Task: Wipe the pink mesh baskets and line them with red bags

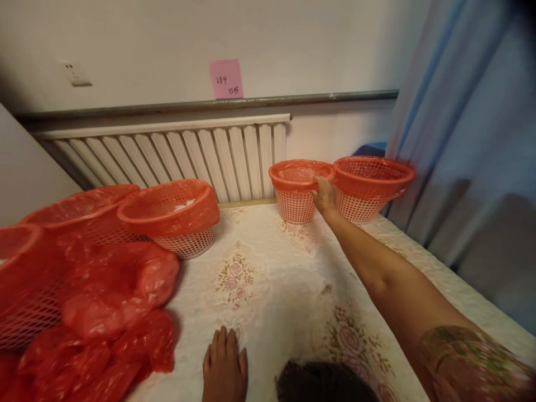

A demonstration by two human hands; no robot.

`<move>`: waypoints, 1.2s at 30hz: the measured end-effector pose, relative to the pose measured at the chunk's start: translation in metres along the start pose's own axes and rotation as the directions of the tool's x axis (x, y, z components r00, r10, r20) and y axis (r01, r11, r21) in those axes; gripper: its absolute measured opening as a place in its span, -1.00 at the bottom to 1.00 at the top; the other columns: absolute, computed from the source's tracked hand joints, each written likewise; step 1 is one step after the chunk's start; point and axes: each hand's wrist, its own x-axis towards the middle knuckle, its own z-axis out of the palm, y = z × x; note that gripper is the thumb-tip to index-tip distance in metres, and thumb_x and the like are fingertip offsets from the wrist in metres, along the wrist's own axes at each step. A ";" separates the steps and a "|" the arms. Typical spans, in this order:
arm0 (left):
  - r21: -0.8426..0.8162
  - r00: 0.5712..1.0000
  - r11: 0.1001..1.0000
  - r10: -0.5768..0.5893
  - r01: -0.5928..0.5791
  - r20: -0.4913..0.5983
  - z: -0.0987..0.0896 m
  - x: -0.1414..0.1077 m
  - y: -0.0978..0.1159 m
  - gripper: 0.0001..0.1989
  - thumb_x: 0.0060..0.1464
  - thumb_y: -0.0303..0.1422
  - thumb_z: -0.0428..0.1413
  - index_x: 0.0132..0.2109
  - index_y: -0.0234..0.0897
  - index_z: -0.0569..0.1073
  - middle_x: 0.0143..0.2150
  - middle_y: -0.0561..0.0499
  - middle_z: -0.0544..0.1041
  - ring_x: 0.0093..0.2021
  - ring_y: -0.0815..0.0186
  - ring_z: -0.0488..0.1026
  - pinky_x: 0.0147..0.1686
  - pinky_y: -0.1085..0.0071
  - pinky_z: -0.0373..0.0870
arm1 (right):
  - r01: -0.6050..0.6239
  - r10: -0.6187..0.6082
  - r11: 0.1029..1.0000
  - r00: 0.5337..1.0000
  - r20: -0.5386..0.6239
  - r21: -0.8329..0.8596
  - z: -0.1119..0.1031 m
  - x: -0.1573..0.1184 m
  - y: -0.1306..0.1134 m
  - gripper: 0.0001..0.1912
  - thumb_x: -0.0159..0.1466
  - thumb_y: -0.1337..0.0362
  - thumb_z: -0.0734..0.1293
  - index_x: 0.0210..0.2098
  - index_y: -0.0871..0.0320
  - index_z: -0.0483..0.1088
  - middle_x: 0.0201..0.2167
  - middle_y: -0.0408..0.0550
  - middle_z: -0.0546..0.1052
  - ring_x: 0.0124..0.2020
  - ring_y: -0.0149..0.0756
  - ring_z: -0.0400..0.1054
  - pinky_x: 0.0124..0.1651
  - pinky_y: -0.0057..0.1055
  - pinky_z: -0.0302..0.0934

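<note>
My left hand lies flat, palm down, on the flowered bedspread, its fingers stretched out and holding nothing. With my arm reaching far forward, my right hand grips the near right side of a white lattice basket just below its rim. A red plastic bag lines this basket and is folded over its rim. Part of the grip is hidden behind the hand. Close on the right, another white lattice basket has a red bag over its rim.
Several red-lined baskets stand at left, one with something white inside. Crumpled red bags are heaped before them. Behind are a radiator and a pink note. A blue curtain hangs right; something dark is at the bottom.
</note>
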 end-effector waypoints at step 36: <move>-0.210 0.996 0.975 -0.056 0.070 0.072 -0.005 -0.024 0.003 -0.51 0.20 -0.33 -0.10 0.24 -0.41 0.25 0.30 -0.27 0.23 0.33 0.04 0.09 0.26 0.07 0.05 | 0.304 -0.298 0.946 0.678 0.672 0.114 -0.161 -0.420 -0.201 -0.70 0.26 0.43 0.16 -0.06 0.10 0.38 0.04 0.01 0.41 0.01 -0.15 0.27 0.11 -0.15 0.17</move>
